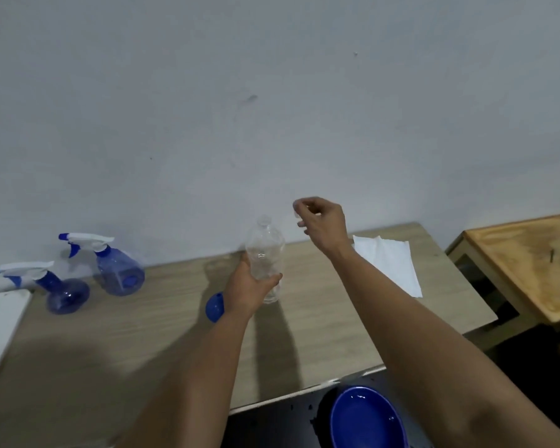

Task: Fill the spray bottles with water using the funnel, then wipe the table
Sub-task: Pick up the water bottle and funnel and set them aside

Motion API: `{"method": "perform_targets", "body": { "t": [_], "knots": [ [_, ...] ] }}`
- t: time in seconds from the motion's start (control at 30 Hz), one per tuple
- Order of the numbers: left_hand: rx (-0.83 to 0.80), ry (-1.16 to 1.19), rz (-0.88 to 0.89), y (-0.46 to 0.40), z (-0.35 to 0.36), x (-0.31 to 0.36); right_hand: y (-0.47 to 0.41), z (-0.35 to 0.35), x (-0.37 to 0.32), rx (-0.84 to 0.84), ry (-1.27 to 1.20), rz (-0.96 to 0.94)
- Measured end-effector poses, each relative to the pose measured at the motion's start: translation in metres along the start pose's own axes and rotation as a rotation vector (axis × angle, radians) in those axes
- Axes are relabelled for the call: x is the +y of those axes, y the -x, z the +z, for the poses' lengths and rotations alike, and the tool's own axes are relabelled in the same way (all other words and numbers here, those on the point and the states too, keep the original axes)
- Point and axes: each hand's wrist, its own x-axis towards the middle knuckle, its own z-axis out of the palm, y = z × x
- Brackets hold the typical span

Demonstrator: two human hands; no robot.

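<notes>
Clear bottle (265,257) held upright at mid-surface, left fingers (274,279) wrapped round it.
Right fingers (299,210) pinch something small, perhaps its cap; the light bottle could tip if released carelessly.

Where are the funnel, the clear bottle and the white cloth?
funnel (214,307): head view, on its blue cone, left of the left wrist.
clear bottle (267,250): head view, on its upper body, above the gripping fingers.
white cloth (387,263): head view, on its flat middle, on the table.
</notes>
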Motion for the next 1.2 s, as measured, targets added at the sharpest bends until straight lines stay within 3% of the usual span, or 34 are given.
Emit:
{"method": "perform_targets", "body": {
  "t": [0.13,0.4,0.7,0.9,1.07,1.2],
  "knots": [
    [-0.013,-0.044,-0.017,0.001,-0.002,0.004,0.009,0.007,-0.03,-0.07,-0.015,-0.157],
    [-0.035,-0.059,-0.017,0.003,-0.005,0.006,0.029,0.023,-0.011,-0.199,0.062,-0.259],
    [-0.076,-0.078,-0.036,0.0,-0.01,0.006,0.02,0.024,-0.04,-0.435,0.548,-0.404],
    [-0.088,-0.098,-0.017,0.001,-0.008,0.007,0.028,0.033,-0.029,-0.133,0.547,-0.297],
    [-0.08,-0.078,-0.038,0.001,-0.009,0.007,0.037,0.038,-0.009,-0.229,0.274,-0.325],
    [-0.091,-0.107,-0.032,-0.002,-0.01,0.005,0.034,0.043,-0.002,-0.129,0.172,-0.244]
  ]
}}
